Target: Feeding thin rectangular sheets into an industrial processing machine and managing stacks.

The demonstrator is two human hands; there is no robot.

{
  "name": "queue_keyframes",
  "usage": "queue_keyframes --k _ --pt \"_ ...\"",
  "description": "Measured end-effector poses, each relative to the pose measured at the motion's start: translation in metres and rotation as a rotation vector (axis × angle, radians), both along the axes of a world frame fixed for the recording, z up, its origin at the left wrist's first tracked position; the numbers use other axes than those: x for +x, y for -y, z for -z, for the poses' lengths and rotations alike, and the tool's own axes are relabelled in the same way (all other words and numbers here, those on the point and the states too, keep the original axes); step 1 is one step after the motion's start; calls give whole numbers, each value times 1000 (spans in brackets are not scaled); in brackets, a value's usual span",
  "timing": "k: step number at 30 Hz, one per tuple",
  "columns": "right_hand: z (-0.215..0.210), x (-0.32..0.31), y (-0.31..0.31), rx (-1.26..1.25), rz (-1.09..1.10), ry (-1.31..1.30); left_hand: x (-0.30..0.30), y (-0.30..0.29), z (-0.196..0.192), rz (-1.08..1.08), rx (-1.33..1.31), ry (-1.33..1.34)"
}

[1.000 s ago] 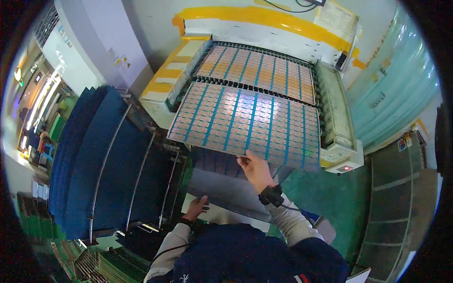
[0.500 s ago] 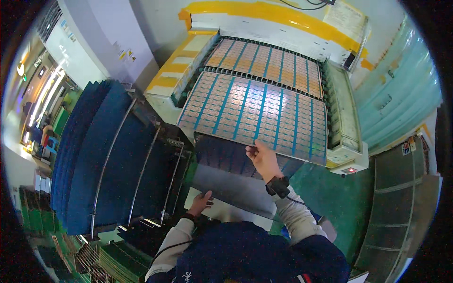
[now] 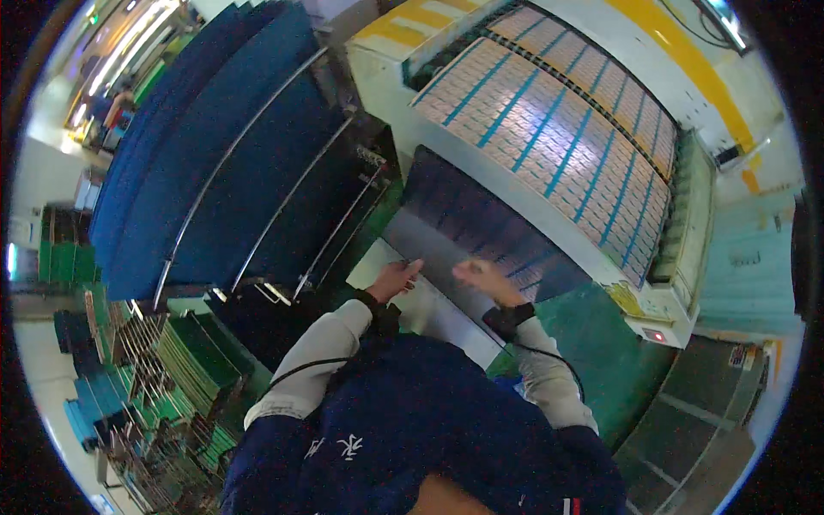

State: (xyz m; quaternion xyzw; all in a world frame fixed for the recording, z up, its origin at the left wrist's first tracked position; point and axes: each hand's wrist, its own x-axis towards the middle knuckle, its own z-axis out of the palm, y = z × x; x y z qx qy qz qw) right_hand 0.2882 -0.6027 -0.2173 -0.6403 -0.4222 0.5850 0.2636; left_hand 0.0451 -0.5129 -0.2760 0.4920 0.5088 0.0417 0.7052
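My left hand (image 3: pixel 396 280) hovers over a grey sheet, beside the rack of blue boards; its fingers are apart and I see nothing in them. Opposite it is my right hand (image 3: pixel 487 281), smeared by motion, so its fingers cannot be made out. It is in front of a dark glossy panel (image 3: pixel 481 215) that slants below the conveyor edge and shows a faint grid pattern. A copper-coloured patterned panel with blue stripes (image 3: pixel 549 129) lies on the roller conveyor (image 3: pixel 697 232), apart from both hands.
At left stands a rack of large dark blue boards (image 3: pixel 223 154) with metal rods. Green boards in wire racks (image 3: pixel 193 356) are at lower left. A pale flat surface (image 3: pixel 451 322) lies before me. A dark framed panel (image 3: pixel 687 429) leans at right.
My view has swung left. The right hand has left the front edge of the patterned panel and come down toward me. My left hand is now closer to the right one.
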Motion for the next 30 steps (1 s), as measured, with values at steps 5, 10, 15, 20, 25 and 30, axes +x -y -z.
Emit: queue_keyframes --k 5,10,15,20,25,30 --pt "96 -11 26 201 -226 66 -6 2 15 -5 -19 33" --pt "91 -22 29 102 -183 36 -8 4 1 27 7 -1" --pt "89 -33 29 46 -143 25 -22 1 33 86 50 25" --pt "116 -38 36 52 -51 157 -28 3 28 94 157 -14" --pt "84 -42 29 93 -96 181 -50 12 29 58 155 -11" --pt "81 -55 30 277 -152 348 -62 12 47 85 178 -9"
